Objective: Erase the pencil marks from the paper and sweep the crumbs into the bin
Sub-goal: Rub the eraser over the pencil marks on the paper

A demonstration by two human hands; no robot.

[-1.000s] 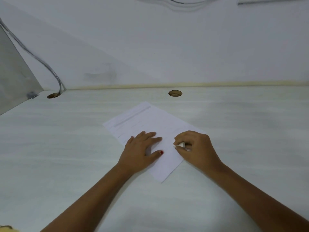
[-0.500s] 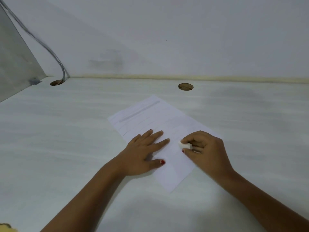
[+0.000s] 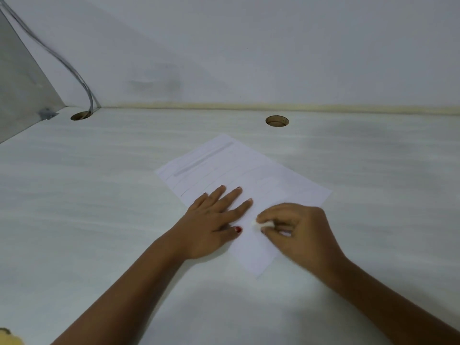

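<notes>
A white sheet of paper [image 3: 251,170] lies slanted on the pale desk, with a grey pencil band and faint pencil lines on its far half. My left hand [image 3: 211,220] presses flat on the paper's left side, fingers spread. My right hand [image 3: 298,230] pinches a small white eraser [image 3: 261,223] between thumb and fingertips, its tip down on the paper just right of my left thumb. No crumbs or bin can be made out.
The desk [image 3: 99,220] meets a white wall at the back. Two round cable holes, one [image 3: 277,120] behind the paper and one [image 3: 80,116] at the far left with grey cables [image 3: 74,70] running into it. A grey side panel [image 3: 20,95] stands on the left.
My right hand with the eraser has slid a little toward me along the paper. My left hand stays pressed on the sheet. My view has tilted slightly.
</notes>
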